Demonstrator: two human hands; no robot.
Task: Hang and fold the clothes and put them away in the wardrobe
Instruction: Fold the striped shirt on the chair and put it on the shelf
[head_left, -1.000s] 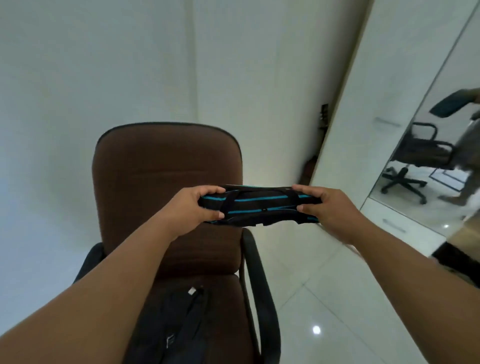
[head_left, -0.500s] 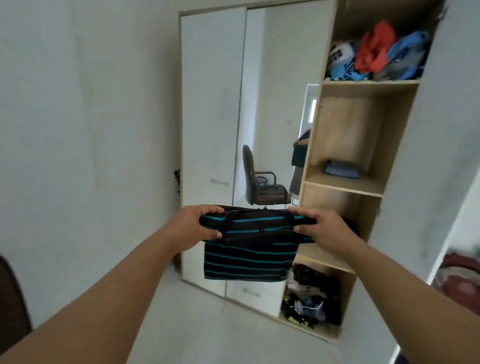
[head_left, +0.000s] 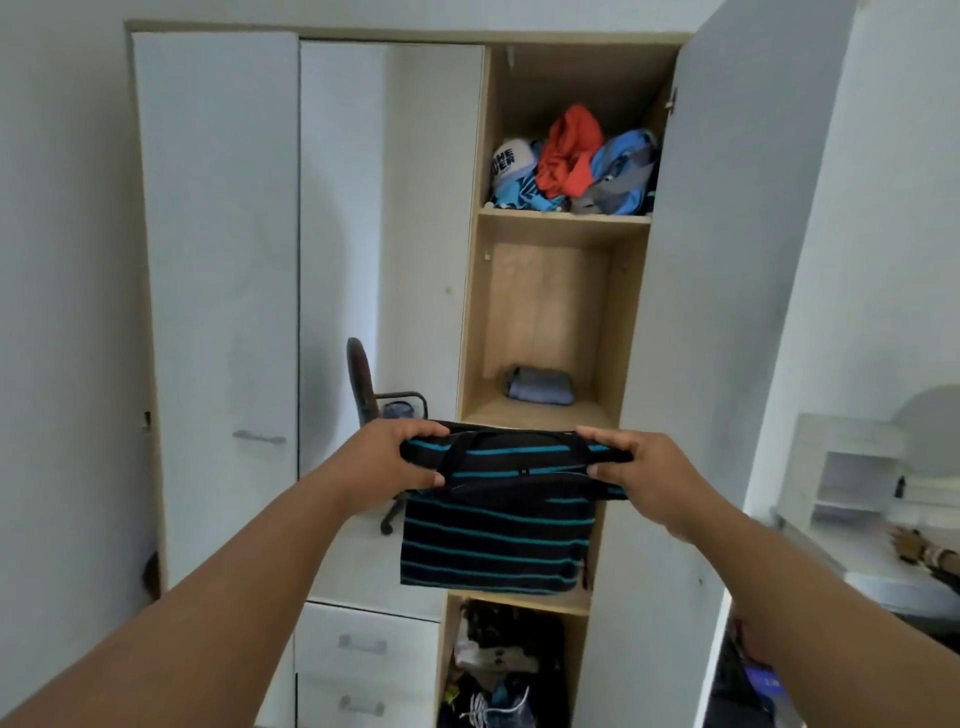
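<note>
A folded black shirt with teal stripes (head_left: 493, 540) hangs in front of me at chest height. My left hand (head_left: 395, 462) grips its top left edge and my right hand (head_left: 639, 473) grips its top right edge. Straight ahead stands the white wardrobe (head_left: 218, 260) with its right-hand compartment open. The middle shelf (head_left: 540, 410), just behind and above the shirt, holds one folded grey-blue garment (head_left: 540, 387). The top shelf carries a crumpled heap of red, blue and white clothes (head_left: 571, 166). The shirt hides the shelf below.
The open wardrobe door (head_left: 737, 312) stands on the right. A mirror panel (head_left: 384, 260) reflects a brown office chair. Drawers (head_left: 363, 660) sit low on the left. The bottom compartment (head_left: 498, 675) is stuffed with dark clothes and shoes. A white desk (head_left: 857, 545) stands far right.
I have turned from the brown chair to face the wardrobe and come closer. The shirt's lower half has dropped open and hangs down. Both hands keep their grip.
</note>
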